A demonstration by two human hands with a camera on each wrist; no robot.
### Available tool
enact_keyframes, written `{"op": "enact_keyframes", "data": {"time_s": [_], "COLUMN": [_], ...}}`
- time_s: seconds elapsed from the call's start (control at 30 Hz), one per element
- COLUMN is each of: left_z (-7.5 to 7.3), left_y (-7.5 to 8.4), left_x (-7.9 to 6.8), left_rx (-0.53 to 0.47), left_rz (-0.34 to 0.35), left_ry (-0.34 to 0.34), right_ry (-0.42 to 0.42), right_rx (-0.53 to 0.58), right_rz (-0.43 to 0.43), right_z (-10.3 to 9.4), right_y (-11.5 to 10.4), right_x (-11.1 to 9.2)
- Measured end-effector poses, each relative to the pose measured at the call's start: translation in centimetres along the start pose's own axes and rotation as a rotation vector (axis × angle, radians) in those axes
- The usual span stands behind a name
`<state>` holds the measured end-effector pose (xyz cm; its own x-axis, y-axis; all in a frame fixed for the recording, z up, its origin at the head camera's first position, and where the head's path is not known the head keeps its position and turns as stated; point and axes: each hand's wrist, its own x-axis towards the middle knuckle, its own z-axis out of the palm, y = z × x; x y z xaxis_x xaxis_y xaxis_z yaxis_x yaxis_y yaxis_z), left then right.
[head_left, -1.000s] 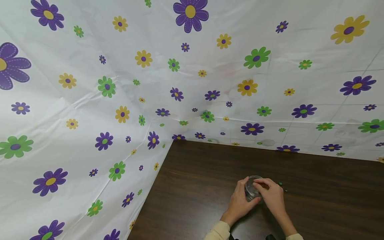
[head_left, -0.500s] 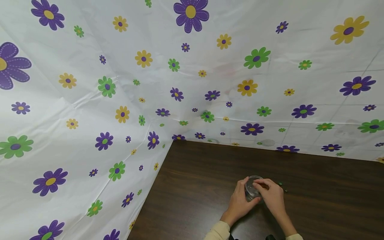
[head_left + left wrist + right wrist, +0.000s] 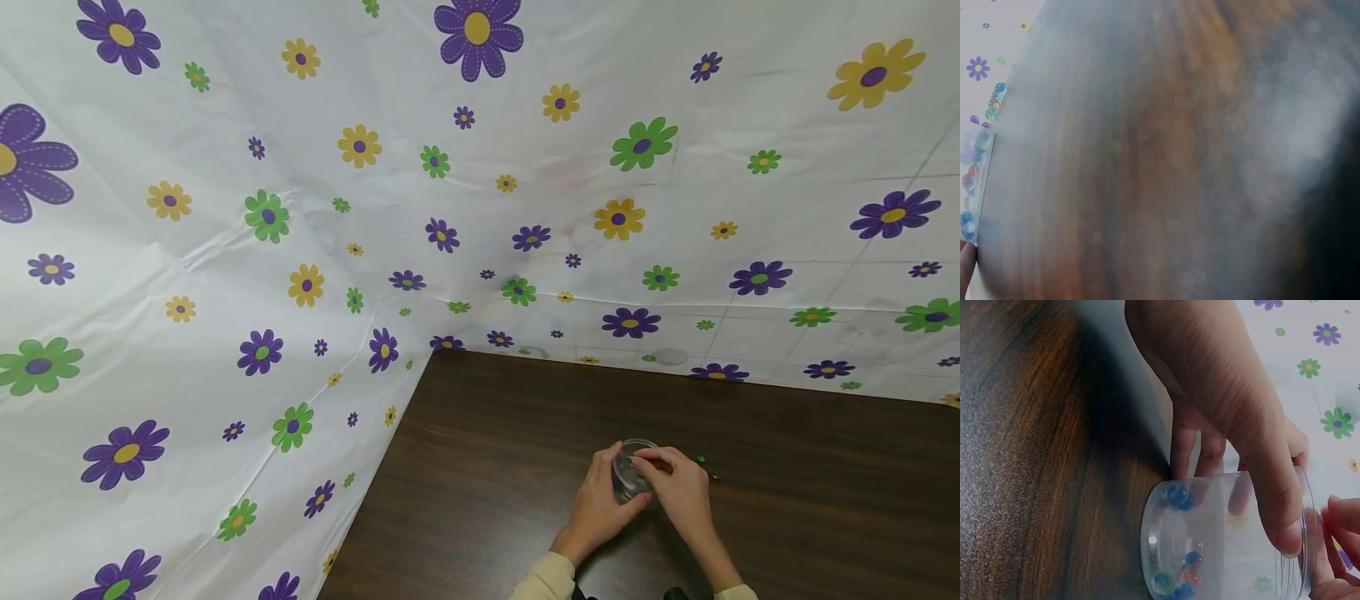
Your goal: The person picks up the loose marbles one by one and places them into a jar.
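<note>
A clear plastic jar (image 3: 628,483) stands upright on the dark wooden table. In the right wrist view the jar (image 3: 1210,519) shows sideways, with several blue, green and red marbles (image 3: 1165,582) at its bottom. My left hand (image 3: 600,498) grips the jar, fingers round the far side and thumb along the near side below the rim. Above the jar's top, my right hand (image 3: 681,492) has its thumb and index finger brought together; I cannot tell what, if anything, is between those tips. At the left edge of the left wrist view, a clear container wall (image 3: 980,181) shows marbles behind it.
Two small green pieces (image 3: 701,458) lie on the table (image 3: 480,467) just right of the right hand. A few coloured marbles (image 3: 994,103) appear at the left of the left wrist view. White flowered sheeting (image 3: 225,208) borders the table at the back and left.
</note>
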<state>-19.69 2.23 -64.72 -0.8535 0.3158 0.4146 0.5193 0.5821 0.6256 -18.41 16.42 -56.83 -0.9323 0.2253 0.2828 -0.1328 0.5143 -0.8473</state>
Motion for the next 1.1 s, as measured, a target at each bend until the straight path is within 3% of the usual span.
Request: {"op": "enact_keyframes", "data": {"time_s": [0.4,1.1], "left_z": [0.07,0.06], "left_y": [-0.02,0.02], "left_x": [0.01,0.03], "left_rx": [0.004,0.012], "left_rz": [0.006,0.007], "left_ry": [0.010,0.018], "right_ry": [-0.011,-0.016], "right_rx": [0.007,-0.006], "right_rz": [0.043,0.045], "right_z": [0.07,0.06], "right_y": [0.24,0.21], "right_x": [0.06,-0.09]}}
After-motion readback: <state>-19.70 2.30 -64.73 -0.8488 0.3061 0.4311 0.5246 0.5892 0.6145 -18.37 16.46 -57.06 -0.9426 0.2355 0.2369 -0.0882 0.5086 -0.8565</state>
